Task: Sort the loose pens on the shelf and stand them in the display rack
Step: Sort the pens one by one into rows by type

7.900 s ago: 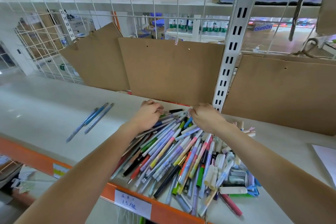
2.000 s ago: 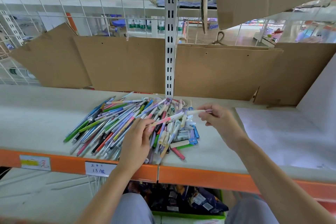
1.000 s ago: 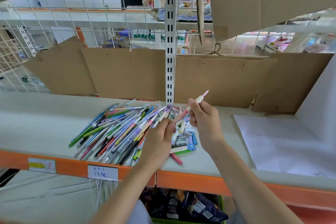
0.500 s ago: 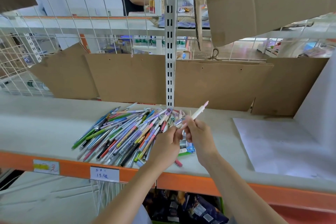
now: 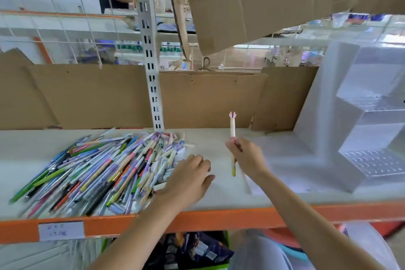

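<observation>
At far right display rack [image 5: 370, 116] cut off | right hand [image 5: 246, 156] blurred

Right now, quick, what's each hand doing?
Left hand: open, fingers spread at the pen pile, holding nothing.
Right hand: gripping an upright cream pen.

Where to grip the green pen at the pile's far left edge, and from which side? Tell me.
Pinch the long green pen at mid-barrel, fingers coming from above and from the left. It lies flat on the grey shelf board, slanting away to the right, at the outer edge of the heap of mixed pens, so its left flank looks free while neighbours crowd its right.
</observation>
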